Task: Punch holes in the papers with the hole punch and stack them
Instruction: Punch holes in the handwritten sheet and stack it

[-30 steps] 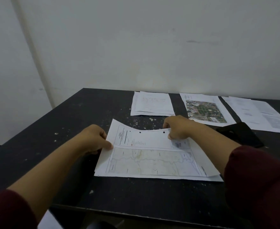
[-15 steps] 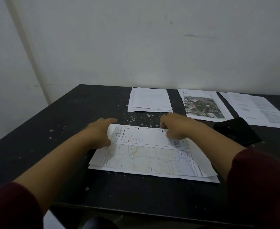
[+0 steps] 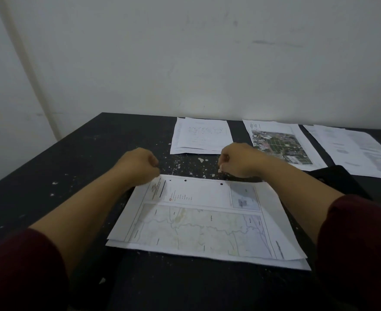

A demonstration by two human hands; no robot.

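A stack of punched papers lies in front of me on the black table, and its top sheet shows a map and two holes near the far edge. My left hand is curled into a fist at the stack's far left corner and touches it. My right hand is also curled, just beyond the far edge near the right hole, with nothing visibly in it. The black hole punch sits to the right, partly hidden behind my right forearm.
Three more sets of papers lie along the wall: a text sheet pile, an aerial photo sheet and text sheets. White specks litter the black table. The table's left edge and front edge are near.
Both hands let go of the top sheet and slid to the stack's far edge, curling into fists. The sheet now lies flat on the stack.
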